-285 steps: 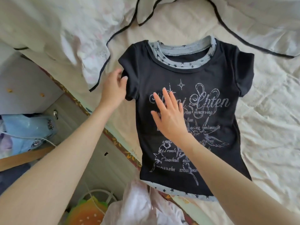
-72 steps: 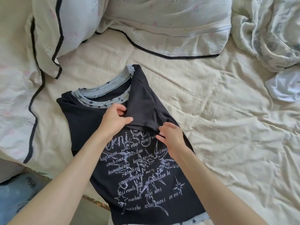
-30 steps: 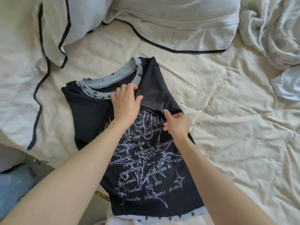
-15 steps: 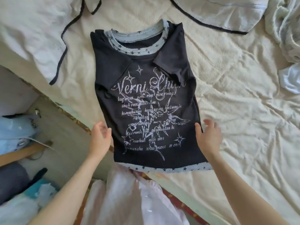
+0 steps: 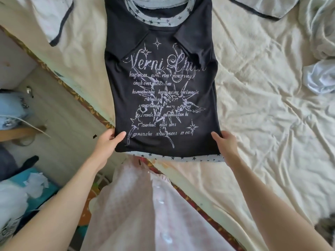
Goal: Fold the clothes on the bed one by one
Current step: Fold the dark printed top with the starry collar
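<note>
Black printed t-shirt (image 5: 163,84) on bed (image 5: 262,109), left hand (image 5: 108,142) and right hand (image 5: 225,144) pinching hem corners

Bright, soft daylight with faint shadows. The centre looks sharp. Wide-angle distortion bends the edges, where the lower corners blur.

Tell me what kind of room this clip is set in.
Most likely a home bedroom: a wrinkled cream sheet covers a bed, dark-trimmed pillows lie at its head, and a black T-shirt is spread for folding.
</note>
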`<action>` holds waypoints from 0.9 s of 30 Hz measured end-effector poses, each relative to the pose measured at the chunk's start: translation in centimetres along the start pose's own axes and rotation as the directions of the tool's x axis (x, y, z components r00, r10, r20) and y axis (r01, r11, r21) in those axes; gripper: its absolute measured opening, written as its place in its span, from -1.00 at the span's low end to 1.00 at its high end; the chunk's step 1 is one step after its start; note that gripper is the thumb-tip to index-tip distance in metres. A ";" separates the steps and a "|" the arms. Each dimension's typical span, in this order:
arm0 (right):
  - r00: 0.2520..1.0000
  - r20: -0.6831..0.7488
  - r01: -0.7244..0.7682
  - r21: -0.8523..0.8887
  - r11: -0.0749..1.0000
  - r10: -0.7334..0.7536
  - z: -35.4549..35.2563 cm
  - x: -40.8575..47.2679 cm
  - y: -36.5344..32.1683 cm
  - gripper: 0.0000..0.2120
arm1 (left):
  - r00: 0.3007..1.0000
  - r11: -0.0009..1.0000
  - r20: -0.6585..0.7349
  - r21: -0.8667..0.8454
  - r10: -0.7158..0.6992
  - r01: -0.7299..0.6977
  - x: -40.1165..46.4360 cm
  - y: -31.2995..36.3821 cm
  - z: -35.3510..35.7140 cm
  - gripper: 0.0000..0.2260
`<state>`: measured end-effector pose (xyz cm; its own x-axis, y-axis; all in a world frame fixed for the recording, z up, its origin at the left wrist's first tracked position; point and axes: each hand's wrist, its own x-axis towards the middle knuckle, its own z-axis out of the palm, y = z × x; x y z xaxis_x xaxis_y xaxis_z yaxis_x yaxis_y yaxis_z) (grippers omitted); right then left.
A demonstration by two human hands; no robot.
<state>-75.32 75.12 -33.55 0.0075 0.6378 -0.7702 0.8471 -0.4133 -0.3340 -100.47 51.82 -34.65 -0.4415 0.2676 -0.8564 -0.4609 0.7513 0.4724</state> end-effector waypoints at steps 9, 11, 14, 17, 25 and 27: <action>0.997 -0.052 0.077 0.336 0.939 -0.063 -2.4 -1.6 -1.1 -0.66 | 0.963 0.968 -0.146 -0.074 0.228 -0.241 -2.9 4.3 -0.4 -0.91; 0.989 -0.092 0.140 0.422 0.896 -0.112 -3.0 -1.2 -2.7 -0.71 | 0.934 0.950 -0.229 -0.088 0.273 -0.299 -2.6 6.1 -0.4 -0.94; 0.967 -0.169 0.247 0.465 0.850 -0.189 -3.5 0.2 -5.9 -0.71 | 0.894 0.928 -0.301 -0.070 0.331 -0.367 -1.4 9.1 -1.0 -0.90; 0.947 -0.203 0.318 0.474 0.821 -0.249 -4.0 2.3 -10.2 -0.69 | 0.858 0.905 -0.345 -0.050 0.381 -0.422 0.6 12.5 -1.4 -0.90; 0.970 -0.048 0.242 0.334 0.911 -0.240 -2.5 9.8 -16.5 -0.82 | 0.883 0.932 -0.319 0.006 0.345 -0.362 7.5 16.6 -0.4 -0.79; 0.980 -0.049 0.200 0.263 0.944 -0.193 -2.0 10.6 -16.3 -0.82 | 0.898 0.948 -0.303 0.093 0.320 -0.306 7.7 15.8 -0.2 -0.86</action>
<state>-88.01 89.93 -35.21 -0.1303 0.7370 -0.6632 0.6611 -0.4339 -0.6121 -111.28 65.67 -33.76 -0.7768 0.2978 -0.5549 -0.2300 0.6861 0.6902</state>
